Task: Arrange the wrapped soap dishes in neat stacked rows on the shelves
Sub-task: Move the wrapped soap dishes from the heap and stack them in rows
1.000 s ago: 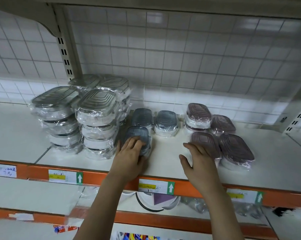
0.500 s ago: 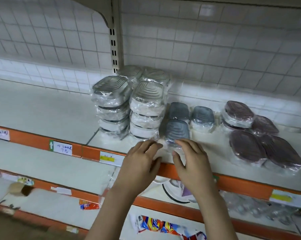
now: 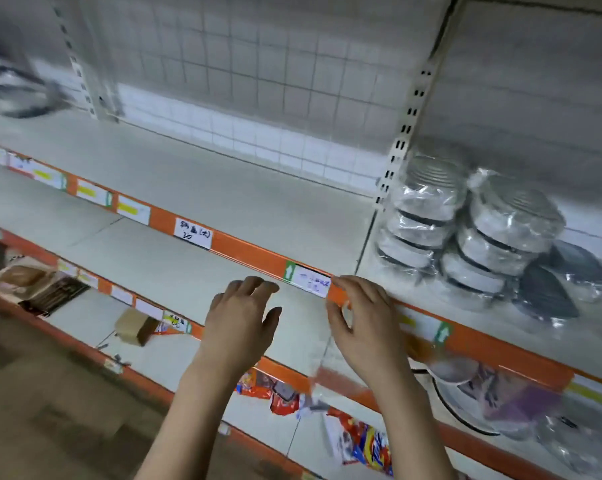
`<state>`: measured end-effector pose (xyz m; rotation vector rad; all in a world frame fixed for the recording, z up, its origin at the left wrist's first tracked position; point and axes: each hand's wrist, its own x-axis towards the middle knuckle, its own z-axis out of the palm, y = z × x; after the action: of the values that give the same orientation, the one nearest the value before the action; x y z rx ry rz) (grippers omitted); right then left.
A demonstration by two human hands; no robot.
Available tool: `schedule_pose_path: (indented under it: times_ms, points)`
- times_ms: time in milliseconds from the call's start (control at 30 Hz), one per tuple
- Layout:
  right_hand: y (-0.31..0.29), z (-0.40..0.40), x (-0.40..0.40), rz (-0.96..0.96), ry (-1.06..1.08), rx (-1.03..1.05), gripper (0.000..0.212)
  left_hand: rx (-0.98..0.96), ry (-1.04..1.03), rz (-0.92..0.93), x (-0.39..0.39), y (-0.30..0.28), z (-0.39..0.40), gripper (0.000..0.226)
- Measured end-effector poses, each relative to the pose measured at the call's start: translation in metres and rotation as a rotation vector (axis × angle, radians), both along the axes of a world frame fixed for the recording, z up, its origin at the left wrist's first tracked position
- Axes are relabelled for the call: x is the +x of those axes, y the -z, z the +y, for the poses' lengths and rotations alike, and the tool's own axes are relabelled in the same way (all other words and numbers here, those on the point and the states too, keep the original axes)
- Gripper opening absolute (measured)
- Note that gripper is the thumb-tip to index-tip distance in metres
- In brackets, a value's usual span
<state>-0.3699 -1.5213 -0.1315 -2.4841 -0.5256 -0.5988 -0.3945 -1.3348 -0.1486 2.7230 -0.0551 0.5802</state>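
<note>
Grey soap dishes: wrapped in clear film, in stacks close together on the upper shelf, just right of the slotted upright, between the front edge and the back wall; front two stacks each about four high.
Dark soap dishes: wrapped too, low on the same shelf, just right of the grey stacks, toward the front edge; blurred, number not clear.
Left hand: empty, fingers loosely spread and a little bent, below the front edge of the upper shelf, touching nothing.
Right hand: empty as far as visible, fingers relaxed and slightly curved, fingertips at the orange front strip, beside a white price label; real contact not sure.
Hands to dishes: both well left of the stacks, apart from them.
Front strip: orange, with several paper labels, one handwritten.
Middle shelf: white, under the upper one; at its right part some round items in film, blurred.
Lower shelf: colourful packets near the front edge, a brown box more left.
Back wall: wire grid over white panel.
</note>
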Motion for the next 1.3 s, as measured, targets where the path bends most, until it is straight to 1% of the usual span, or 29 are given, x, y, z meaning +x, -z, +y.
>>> schedule_pose_path:
  times_ms: [100, 233, 300, 433, 567, 667, 767, 933, 1133, 1300]
  points:
    - [0.004, 0.064, 0.009, 0.015, -0.087, -0.016, 0.038, -0.013, -0.145, 0.017, -0.016, 0.001, 0.067, 0.031]
    - [0.005, 0.151, 0.022, 0.038, -0.219, -0.02, 0.038, -0.09, -0.316, 0.022, -0.037, 0.006, 0.151, 0.031]
    - [0.008, 0.194, 0.028, 0.078, -0.295, -0.012, 0.035, -0.091, -0.399, 0.036, -0.048, 0.009, 0.189, 0.03]
    - [0.015, 0.28, 0.039, 0.146, -0.433, -0.018, 0.038, -0.108, -0.528, 0.062, -0.068, 0.013, 0.259, 0.028]
    - [0.016, 0.371, 0.058, 0.166, -0.544, 0.005, 0.039, -0.031, -0.63, 0.087, -0.07, 0.014, 0.337, 0.024]
    - [0.011, 0.441, 0.079, 0.158, -0.616, 0.032, 0.035, -0.003, -0.712, 0.061, -0.056, 0.003, 0.395, 0.031]
    - [-0.001, 0.509, 0.104, 0.144, -0.66, 0.051, 0.032, 0.039, -0.745, 0.044, -0.035, -0.017, 0.454, 0.034]
    - [-0.022, 0.609, 0.139, 0.123, -0.726, 0.081, 0.032, 0.042, -0.774, 0.006, -0.003, -0.039, 0.542, 0.033]
    - [-0.01, 0.697, 0.152, 0.157, -0.791, 0.021, 0.033, -0.016, -0.831, 0.042, 0.005, -0.021, 0.617, 0.028]
    - [-0.004, 0.772, 0.163, 0.171, -0.771, -0.028, 0.033, -0.048, -0.832, 0.053, 0.018, -0.014, 0.697, 0.032]
